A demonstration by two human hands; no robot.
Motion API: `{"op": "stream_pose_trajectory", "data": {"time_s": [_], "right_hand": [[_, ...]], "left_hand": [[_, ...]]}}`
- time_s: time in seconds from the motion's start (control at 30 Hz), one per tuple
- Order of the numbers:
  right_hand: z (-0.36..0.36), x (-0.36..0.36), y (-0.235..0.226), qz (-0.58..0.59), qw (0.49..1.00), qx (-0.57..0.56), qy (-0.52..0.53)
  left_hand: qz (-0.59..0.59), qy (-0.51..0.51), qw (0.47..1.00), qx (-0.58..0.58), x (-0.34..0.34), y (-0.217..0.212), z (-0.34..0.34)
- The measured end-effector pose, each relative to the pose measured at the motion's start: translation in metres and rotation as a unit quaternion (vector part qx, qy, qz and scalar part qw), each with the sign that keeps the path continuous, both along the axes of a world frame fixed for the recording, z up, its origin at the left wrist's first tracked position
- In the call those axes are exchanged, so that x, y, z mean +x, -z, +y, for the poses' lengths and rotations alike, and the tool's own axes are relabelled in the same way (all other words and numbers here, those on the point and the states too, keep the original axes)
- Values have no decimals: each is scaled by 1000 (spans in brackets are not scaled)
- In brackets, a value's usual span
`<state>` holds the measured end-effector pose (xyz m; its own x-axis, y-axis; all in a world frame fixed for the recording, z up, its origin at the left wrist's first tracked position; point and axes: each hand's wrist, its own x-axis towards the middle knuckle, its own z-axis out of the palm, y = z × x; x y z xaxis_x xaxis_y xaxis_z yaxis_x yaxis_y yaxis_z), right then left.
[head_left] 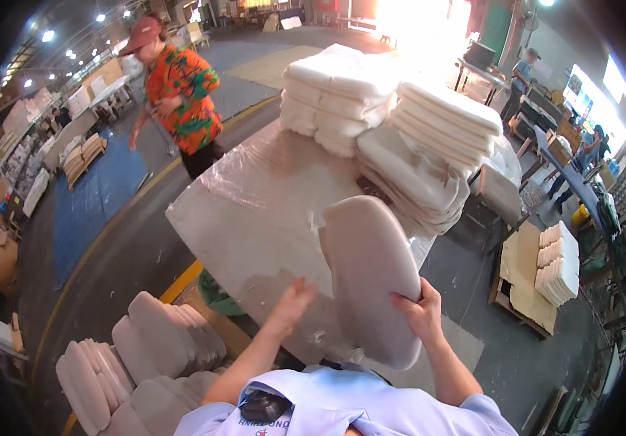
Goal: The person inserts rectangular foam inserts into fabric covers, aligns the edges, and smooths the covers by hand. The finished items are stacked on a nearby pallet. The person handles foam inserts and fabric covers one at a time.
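Note:
A grey, rounded seat cushion (371, 283) stands tilted on its edge over the near part of a plastic-covered table (255, 189). My right hand (420, 309) grips its right edge, thumb on the face towards me. To the left of the cushion, apart from it, my left hand (295, 301) hovers above the table; it is a little blurred, with fingers loosely extended and nothing in them. Farther back on the table are a stack of white padded covers (338, 91), a stack of white cushions (447, 120) and a pile of greyish-white cushions (415, 174).
Several pale cushions (157, 341) are stacked low at my near left. A person in a bright patterned shirt (182, 98) is beyond the table's left side. On the right, white cushions (556, 261) lie on a cardboard-covered pallet (523, 283). Two other people are farther off at right.

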<state>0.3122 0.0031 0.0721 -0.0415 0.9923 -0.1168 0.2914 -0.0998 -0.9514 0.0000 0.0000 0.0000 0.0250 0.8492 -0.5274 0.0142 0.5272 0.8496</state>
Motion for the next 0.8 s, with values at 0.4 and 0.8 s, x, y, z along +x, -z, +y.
{"op": "stream_pose_trajectory", "data": {"time_s": [0.4,0.8], "right_hand": [[-73,-36,-1,362,902,-192,135],[-19,54,-27,39,922,-313,-224]], "left_hand": [[131,247,960,30,12,-2,71],[356,356,852,145,-19,96,-8]]}}
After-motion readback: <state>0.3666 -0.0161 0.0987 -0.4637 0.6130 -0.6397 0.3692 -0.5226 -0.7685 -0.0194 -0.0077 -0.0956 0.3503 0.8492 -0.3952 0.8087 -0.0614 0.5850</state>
